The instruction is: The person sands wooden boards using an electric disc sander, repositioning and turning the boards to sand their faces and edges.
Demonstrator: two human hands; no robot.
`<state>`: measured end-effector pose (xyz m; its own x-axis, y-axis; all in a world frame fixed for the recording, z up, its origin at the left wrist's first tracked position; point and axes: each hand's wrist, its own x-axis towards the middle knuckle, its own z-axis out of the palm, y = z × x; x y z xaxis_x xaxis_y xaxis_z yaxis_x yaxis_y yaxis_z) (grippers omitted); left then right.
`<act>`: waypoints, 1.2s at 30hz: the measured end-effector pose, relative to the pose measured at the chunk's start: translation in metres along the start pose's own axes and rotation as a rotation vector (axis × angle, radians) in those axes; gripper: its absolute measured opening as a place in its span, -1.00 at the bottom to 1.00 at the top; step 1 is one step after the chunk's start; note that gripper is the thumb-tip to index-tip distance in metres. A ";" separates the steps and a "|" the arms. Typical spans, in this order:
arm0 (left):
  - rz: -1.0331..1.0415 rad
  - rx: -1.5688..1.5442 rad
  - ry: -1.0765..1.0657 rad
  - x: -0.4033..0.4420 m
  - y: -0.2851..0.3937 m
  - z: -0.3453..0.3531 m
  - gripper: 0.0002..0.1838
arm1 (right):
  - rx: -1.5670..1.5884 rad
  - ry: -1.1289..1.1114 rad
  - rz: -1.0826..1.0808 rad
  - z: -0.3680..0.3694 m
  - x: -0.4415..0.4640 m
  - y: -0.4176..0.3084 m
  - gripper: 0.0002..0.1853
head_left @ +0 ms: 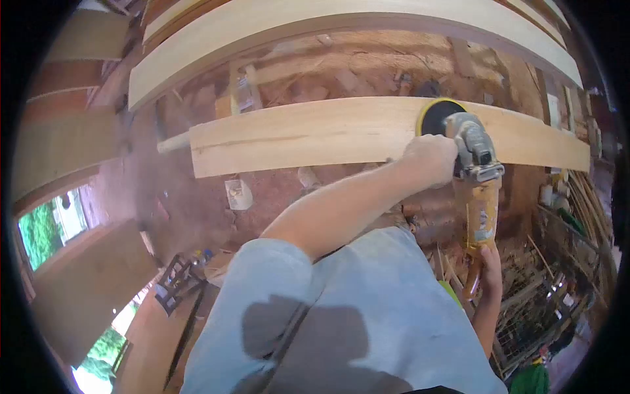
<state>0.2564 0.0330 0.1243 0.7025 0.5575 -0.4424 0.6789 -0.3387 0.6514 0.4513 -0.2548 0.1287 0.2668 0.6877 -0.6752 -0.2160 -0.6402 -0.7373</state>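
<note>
A yellow and grey angle grinder [482, 203] with a black, yellow-rimmed sanding disc [436, 118] is held over a long pale wooden board [295, 133]. The disc lies against or just above the board's face, right of its middle; I cannot tell whether it touches. My left hand [431, 159] is closed in a fist at the tool's head, on the side; the handle inside it is hidden. Lower down, my right hand [489, 262] is wrapped round the rear end of the grinder's body, its fingers partly hidden.
Another long board [262, 39] lies beyond the first. A white container [239, 194] stands on the dusty reddish floor [197, 210] below the board. Several wood strips [587, 203] and scraps are piled at the right. Large panels [92, 289] stand at the left by window openings.
</note>
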 end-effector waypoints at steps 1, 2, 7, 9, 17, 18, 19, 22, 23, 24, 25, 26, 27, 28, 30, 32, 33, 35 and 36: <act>0.029 0.016 0.017 0.004 0.002 -0.001 -0.73 | 0.011 0.024 0.025 0.003 -0.002 -0.003 -0.27; 0.054 0.032 0.035 0.005 0.000 -0.003 -0.74 | 0.020 0.046 0.050 0.006 -0.002 -0.004 -0.28; 0.023 0.091 -0.016 -0.023 -0.017 -0.027 -0.73 | 0.014 -0.045 0.059 0.000 0.009 0.021 -0.28; -0.028 0.018 0.006 -0.049 -0.033 -0.037 -0.73 | 0.002 -0.076 0.039 0.018 0.007 0.015 -0.28; -0.279 -0.090 0.127 -0.166 -0.153 -0.063 -0.72 | -0.072 -0.272 0.091 0.153 0.020 -0.018 -0.21; -0.343 -0.103 0.197 -0.182 -0.161 -0.068 -0.72 | -0.083 -0.309 0.088 0.169 0.023 -0.023 -0.18; -0.342 -0.107 0.197 -0.195 -0.172 -0.070 -0.72 | -0.092 -0.344 0.084 0.185 0.026 -0.028 -0.15; -0.420 -0.098 0.296 -0.229 -0.207 -0.073 -0.71 | -0.162 -0.430 0.029 0.228 0.035 -0.044 -0.10; -0.501 -0.104 0.261 -0.240 -0.215 -0.079 -0.72 | -0.168 -0.428 0.031 0.246 0.034 -0.053 -0.10; -0.582 -0.111 0.223 -0.250 -0.222 -0.085 -0.72 | -0.165 -0.426 0.089 0.264 0.030 -0.064 -0.09; -0.580 -0.121 0.221 -0.260 -0.230 -0.090 -0.72 | -0.163 -0.422 0.148 0.280 0.029 -0.070 -0.07; -0.624 -0.134 0.198 -0.266 -0.233 -0.096 -0.71 | -0.169 -0.418 0.150 0.289 0.030 -0.073 -0.07; -0.667 -0.148 0.177 -0.274 -0.240 -0.101 -0.69 | -0.219 -0.457 0.113 0.300 0.033 -0.076 -0.06; -0.681 -0.139 0.233 -0.282 -0.250 -0.100 -0.71 | -0.267 -0.496 0.074 0.311 0.035 -0.078 -0.05; -0.715 -0.143 0.250 -0.297 -0.269 -0.105 -0.70 | -0.350 -0.511 0.049 0.334 0.037 -0.082 -0.04; -0.722 -0.146 0.273 -0.311 -0.290 -0.111 -0.70 | -0.422 -0.516 0.025 0.355 0.039 -0.081 -0.03; -0.706 -0.138 0.263 -0.316 -0.296 -0.116 -0.70 | -0.492 -0.524 -0.011 0.363 0.040 -0.080 -0.02; -0.725 -0.185 0.371 -0.323 -0.303 -0.124 -0.72 | -0.553 -0.502 -0.051 0.376 0.045 -0.081 0.00; -0.702 -0.178 0.358 -0.326 -0.310 -0.128 -0.72 | -0.612 -0.520 -0.032 0.383 0.048 -0.084 0.01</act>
<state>-0.2106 0.0528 0.1452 -0.0070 0.8146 -0.5799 0.8711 0.2897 0.3965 0.1223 -0.0370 0.1498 -0.2398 0.6837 -0.6893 0.3782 -0.5882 -0.7149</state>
